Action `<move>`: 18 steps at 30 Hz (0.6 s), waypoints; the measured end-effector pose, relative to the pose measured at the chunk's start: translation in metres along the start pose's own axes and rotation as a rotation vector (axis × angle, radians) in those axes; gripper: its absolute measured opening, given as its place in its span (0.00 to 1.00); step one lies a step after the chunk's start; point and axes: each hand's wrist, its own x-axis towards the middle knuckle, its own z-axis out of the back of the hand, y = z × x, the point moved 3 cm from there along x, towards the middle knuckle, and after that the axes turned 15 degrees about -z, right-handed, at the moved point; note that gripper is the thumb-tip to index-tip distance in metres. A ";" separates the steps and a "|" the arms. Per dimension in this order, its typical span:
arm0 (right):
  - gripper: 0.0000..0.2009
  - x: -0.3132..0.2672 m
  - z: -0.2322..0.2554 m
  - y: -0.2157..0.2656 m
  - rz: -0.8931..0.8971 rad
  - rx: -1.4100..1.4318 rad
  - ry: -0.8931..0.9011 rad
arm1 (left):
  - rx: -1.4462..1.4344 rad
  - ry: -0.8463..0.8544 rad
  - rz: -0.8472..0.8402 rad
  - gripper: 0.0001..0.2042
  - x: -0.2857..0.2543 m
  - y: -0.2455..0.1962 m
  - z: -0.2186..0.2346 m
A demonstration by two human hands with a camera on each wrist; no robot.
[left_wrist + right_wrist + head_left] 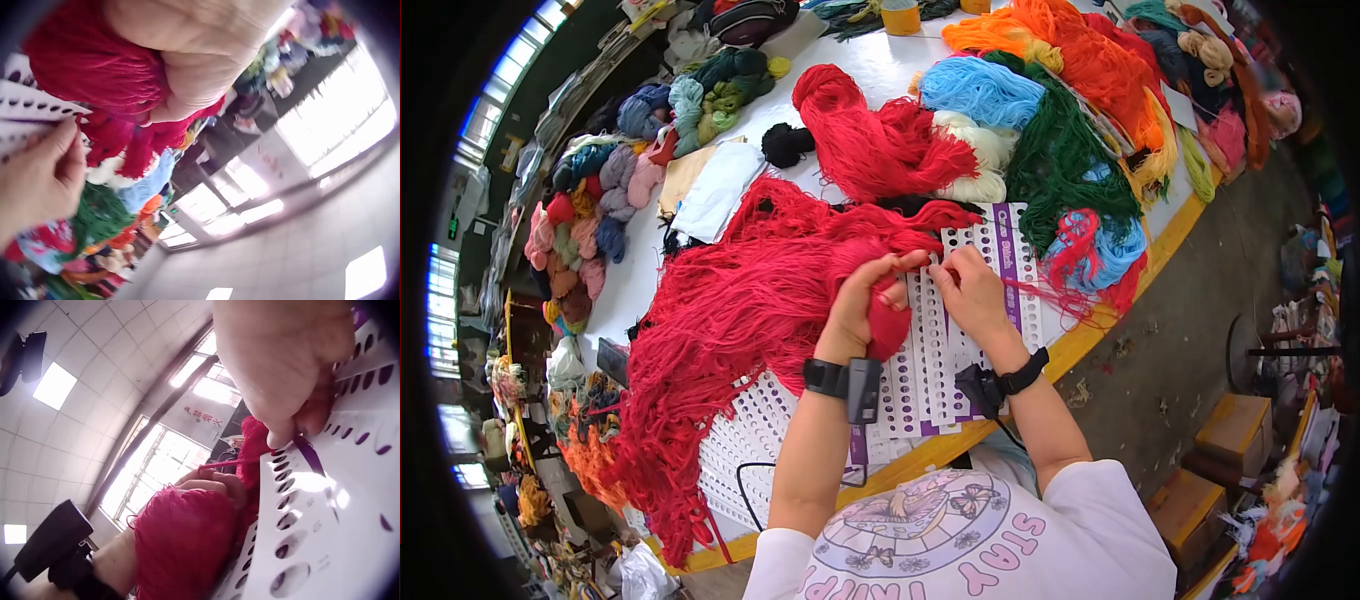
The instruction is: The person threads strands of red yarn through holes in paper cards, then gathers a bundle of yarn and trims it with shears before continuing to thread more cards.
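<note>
Holding a thick red hank (890,325) in its curled fingers, the left hand (860,308) sits just beside the right hand (974,290), whose thumb and fingers pinch the end of a red strand (220,464) at the edge of a white punched card (930,350). The strand runs across the short gap between the two hands, as the right wrist view shows. The hank rests partly over the punched cards, near the front edge of the worktop (790,70), and a broad spread of loose red yarn (730,270) lies to its left, reaching down to the yellow edging (940,452). Beyond the hands lie a second red bundle (880,140), a small black ball (787,146), cream yarn (982,155), light blue yarn (980,92), dark green yarn (1055,150) and a large orange pile (1090,70). A purple strip (1005,240) with white lettering runs along one card by the right hand. At the far left is a heap of many-coloured skeins (615,180), and cardboard boxes (1235,435) are at the right, below worktop level
</note>
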 end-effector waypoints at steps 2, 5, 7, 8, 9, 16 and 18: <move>0.12 0.000 0.000 -0.001 0.002 0.064 -0.005 | 0.373 0.053 -0.033 0.08 0.000 0.015 -0.002; 0.14 0.003 -0.002 -0.005 -0.043 0.011 0.014 | 1.097 0.237 -0.313 0.10 0.009 0.024 0.006; 0.14 0.003 -0.004 -0.003 -0.056 -0.063 0.035 | 1.437 0.307 -0.446 0.11 0.009 0.020 0.003; 0.13 0.004 -0.004 -0.001 -0.063 -0.098 0.044 | 1.565 0.310 -0.480 0.12 0.009 0.018 0.001; 0.13 0.005 -0.005 0.002 -0.078 -0.129 0.075 | 1.586 0.294 -0.452 0.11 0.010 0.017 0.000; 0.17 0.012 0.002 0.001 0.015 -0.212 0.323 | 0.704 -0.203 -0.183 0.08 0.000 -0.014 0.013; 0.26 0.012 0.007 0.008 -0.024 -0.303 0.451 | 0.485 -0.254 -0.184 0.07 -0.012 -0.051 0.028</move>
